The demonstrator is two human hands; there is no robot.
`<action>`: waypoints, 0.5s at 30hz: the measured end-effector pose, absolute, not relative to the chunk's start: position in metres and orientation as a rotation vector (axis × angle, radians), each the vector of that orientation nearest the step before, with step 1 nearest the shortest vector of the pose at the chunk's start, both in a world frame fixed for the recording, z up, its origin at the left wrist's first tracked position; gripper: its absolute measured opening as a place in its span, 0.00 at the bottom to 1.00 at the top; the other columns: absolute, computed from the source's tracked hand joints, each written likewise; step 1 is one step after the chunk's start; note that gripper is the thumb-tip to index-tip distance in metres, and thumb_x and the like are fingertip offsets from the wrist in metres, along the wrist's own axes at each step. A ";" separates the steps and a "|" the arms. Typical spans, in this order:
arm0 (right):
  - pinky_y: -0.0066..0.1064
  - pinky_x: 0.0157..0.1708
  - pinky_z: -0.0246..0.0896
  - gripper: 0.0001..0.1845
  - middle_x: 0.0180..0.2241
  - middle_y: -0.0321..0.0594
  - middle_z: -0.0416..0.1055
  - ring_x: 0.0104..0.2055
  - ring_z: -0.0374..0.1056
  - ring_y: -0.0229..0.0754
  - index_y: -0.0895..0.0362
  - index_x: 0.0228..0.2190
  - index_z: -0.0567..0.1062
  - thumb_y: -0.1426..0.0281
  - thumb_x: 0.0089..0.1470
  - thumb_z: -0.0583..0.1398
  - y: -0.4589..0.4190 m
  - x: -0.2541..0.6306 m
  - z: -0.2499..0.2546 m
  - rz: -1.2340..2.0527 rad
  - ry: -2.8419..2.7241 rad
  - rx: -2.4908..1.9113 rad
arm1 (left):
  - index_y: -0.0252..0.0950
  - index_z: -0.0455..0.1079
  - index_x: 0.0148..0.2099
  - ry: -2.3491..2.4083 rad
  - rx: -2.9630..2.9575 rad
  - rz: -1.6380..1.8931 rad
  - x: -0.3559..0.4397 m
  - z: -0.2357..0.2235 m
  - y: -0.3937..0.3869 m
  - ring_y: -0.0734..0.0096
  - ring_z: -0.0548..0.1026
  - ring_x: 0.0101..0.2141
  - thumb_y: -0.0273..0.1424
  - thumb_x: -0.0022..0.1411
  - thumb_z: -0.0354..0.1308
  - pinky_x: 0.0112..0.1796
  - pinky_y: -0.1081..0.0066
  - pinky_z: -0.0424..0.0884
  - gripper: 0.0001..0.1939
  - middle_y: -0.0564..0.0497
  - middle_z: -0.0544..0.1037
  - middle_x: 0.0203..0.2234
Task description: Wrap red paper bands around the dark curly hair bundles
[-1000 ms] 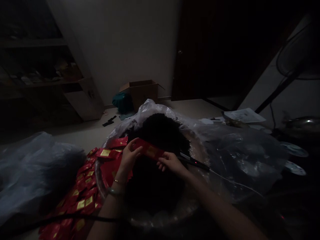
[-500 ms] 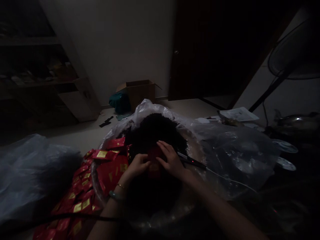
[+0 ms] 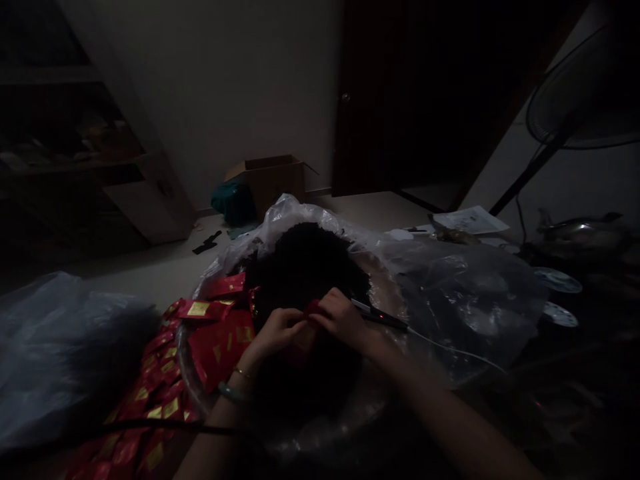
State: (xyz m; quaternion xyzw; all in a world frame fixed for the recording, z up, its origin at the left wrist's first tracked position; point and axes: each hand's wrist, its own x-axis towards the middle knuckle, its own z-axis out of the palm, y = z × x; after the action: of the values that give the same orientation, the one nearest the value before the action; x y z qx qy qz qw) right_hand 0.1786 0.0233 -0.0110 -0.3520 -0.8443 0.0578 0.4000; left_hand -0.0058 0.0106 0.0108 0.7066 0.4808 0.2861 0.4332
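Note:
Between my hands is a small red packet with a dull gold label, dim in the low light. My left hand is closed on its left side, thumb toward the middle. My right hand pinches its top edge with fingers curled. Below and behind lies a large heap of dark loose material, like tea leaves, in a plastic-lined round container. Just right of my right hand rests a slim dark device with a red light and a white cord. Several red packets lie left of my left hand.
More red packets with gold labels are piled at the left beside a clear plastic bag. Plastic sheeting spreads to the right. Behind stand an open cardboard box and a fan. A dark cable crosses the lower left.
My right hand's fingers, spread out before, have curled in onto the top of the red packet. The packet's top has tilted up, and my hands are closer together. The view has shifted slightly.

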 end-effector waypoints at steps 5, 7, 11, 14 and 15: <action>0.32 0.33 0.58 0.03 0.28 0.40 0.71 0.31 0.64 0.40 0.57 0.30 0.73 0.72 0.54 0.59 0.021 0.180 -0.008 0.350 -2.073 -0.854 | 0.30 0.77 0.33 1.268 1.379 0.825 -0.005 0.013 0.011 0.73 0.69 0.23 0.48 0.52 0.54 0.23 0.76 0.62 0.25 0.51 0.76 0.21; 0.34 0.37 0.55 0.02 0.28 0.39 0.72 0.30 0.64 0.39 0.57 0.31 0.73 0.72 0.53 0.59 0.019 0.180 -0.007 0.355 -2.120 -0.855 | 0.31 0.78 0.35 1.244 1.405 0.824 -0.005 0.016 0.010 0.72 0.70 0.24 0.46 0.50 0.58 0.24 0.76 0.63 0.23 0.50 0.77 0.23; 0.36 0.42 0.53 0.03 0.29 0.37 0.73 0.30 0.64 0.38 0.57 0.33 0.72 0.74 0.54 0.58 0.014 0.177 -0.006 0.431 -2.276 -0.830 | 0.31 0.77 0.32 1.254 1.513 0.812 -0.006 0.020 0.009 0.70 0.72 0.26 0.41 0.51 0.58 0.26 0.75 0.65 0.17 0.50 0.78 0.24; 0.32 0.38 0.56 0.02 0.29 0.37 0.71 0.32 0.62 0.38 0.57 0.31 0.71 0.72 0.52 0.60 0.010 0.174 -0.002 0.574 -2.263 -0.932 | 0.32 0.76 0.29 1.314 1.611 0.938 -0.006 0.018 0.010 0.68 0.74 0.28 0.38 0.51 0.57 0.29 0.74 0.67 0.13 0.49 0.79 0.25; 0.30 0.36 0.56 0.04 0.28 0.37 0.70 0.32 0.62 0.38 0.58 0.31 0.71 0.71 0.50 0.61 0.009 0.173 0.001 0.641 -2.236 -0.987 | 0.33 0.75 0.29 1.337 1.637 0.982 -0.006 0.017 0.010 0.68 0.74 0.29 0.37 0.52 0.56 0.29 0.74 0.67 0.13 0.49 0.79 0.25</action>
State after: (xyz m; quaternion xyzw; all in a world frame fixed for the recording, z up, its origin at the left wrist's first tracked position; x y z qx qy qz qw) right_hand 0.1726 0.0088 0.0007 -0.3723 -0.8433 0.2418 0.3028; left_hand -0.0059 0.0103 0.0166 0.6454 0.5272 0.3873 0.3944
